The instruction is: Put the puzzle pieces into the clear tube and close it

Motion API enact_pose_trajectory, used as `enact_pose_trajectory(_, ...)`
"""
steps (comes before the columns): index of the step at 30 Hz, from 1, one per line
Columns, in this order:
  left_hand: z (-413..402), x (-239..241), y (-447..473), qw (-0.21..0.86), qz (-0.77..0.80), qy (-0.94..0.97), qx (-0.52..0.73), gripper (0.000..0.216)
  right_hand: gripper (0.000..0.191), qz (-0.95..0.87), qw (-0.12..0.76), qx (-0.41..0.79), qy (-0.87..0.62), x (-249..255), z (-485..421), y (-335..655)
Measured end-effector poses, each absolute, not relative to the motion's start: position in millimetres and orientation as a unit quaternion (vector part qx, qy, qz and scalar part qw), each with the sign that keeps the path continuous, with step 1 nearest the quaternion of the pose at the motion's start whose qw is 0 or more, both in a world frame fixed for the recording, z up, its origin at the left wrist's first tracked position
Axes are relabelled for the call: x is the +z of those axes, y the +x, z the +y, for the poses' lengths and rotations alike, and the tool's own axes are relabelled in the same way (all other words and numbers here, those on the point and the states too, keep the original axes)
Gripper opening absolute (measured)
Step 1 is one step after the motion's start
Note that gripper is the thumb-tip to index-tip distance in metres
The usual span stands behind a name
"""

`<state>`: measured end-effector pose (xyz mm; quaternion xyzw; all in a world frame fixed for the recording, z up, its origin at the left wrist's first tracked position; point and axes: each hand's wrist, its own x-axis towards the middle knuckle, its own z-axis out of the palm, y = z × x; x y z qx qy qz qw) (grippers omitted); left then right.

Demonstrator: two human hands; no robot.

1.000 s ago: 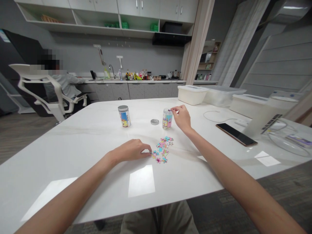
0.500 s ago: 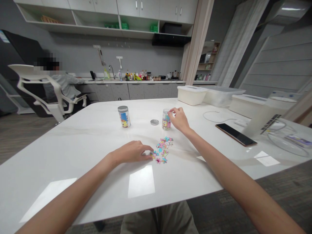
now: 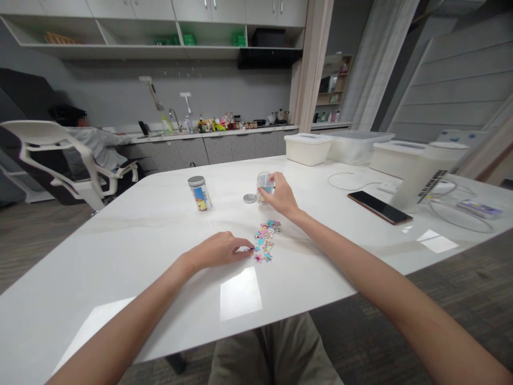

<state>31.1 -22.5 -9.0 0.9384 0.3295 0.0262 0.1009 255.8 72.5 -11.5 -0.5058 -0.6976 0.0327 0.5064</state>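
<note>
My right hand [image 3: 282,195] is wrapped round the right side of a clear jar [image 3: 263,181] with a printed label, which stands uncapped on the white table. A round silver lid [image 3: 249,198] lies just left of this jar. Nearer to me is a loose heap of small colourful jigsaw pieces [image 3: 263,241]. At the heap's left edge, my left hand [image 3: 218,249] pinches a jigsaw piece [image 3: 251,249] between thumb and fingertips, close to the tabletop. A second jar [image 3: 199,193], with its silver lid on, stands upright farther left.
To the right lie a dark phone [image 3: 379,207], a pale bottle [image 3: 427,176] and a white cable [image 3: 348,181]. Lidded plastic boxes [image 3: 306,149] stand at the far right of the table [image 3: 160,219]. Beyond its far left corner, a person sits in a white chair [image 3: 86,160].
My right hand has gone from fingers at the jar's rim to a grip round its side. My left fingers have closed at the heap's edge. The whole view has shifted slightly.
</note>
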Motion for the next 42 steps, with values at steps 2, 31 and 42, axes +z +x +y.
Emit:
enact_pose_trajectory(2,-21.5,-9.1,30.7,0.099,0.326,0.94,0.027,0.03,0.03,-0.665,0.541,0.074,-0.51,-8.6,73.2,253.8)
enact_pose_trajectory(31,-15.2,-16.7,26.5,0.057,0.376,0.925,0.024,0.032,0.03,-0.719,0.499,0.109,-0.471,-19.4,66.3,240.1)
enact_pose_trajectory(42,-14.0,-14.4,19.8,0.142,0.39,0.91,0.026,0.023,0.029,-0.781,0.484,0.079,-0.388,-25.6,63.7,233.7)
